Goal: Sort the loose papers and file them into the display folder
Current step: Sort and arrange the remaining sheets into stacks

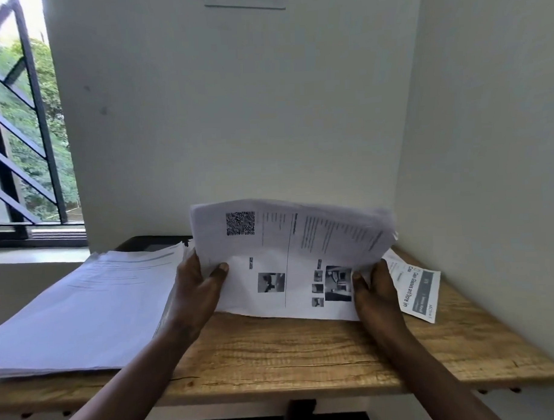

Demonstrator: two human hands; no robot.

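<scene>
You face a pale, bare wall in a corner, with a black-barred window and green leaves off to your left, and below it a light wooden table with strong grain. The biggest thing on it is a thick stack of white printed papers covering the table's left part. A dark flat edge shows behind that stack against the wall, and you cannot tell whether it is the display folder. In the middle, held up over the wood, is a thin sheaf of white printed sheets with a square code block and small grey photographs on the front page. Its top bows back and droops to the right, and whether its lower edge touches the table is unclear. Just behind your right hand, a single loose sheet with a dark heading band lies flat near the right wall. Your left hand grips the sheaf's left edge, thumb on the front, and your right hand pinches the lower right part the same way. Expect the sheaf to be light and limp: it sags wherever nothing supports it, and the sheets will likely slide and fan out if the pinch loosens. Hold it by opposite edges as now, low down, and keep your thumbs flat so the corners do not crease.
</scene>
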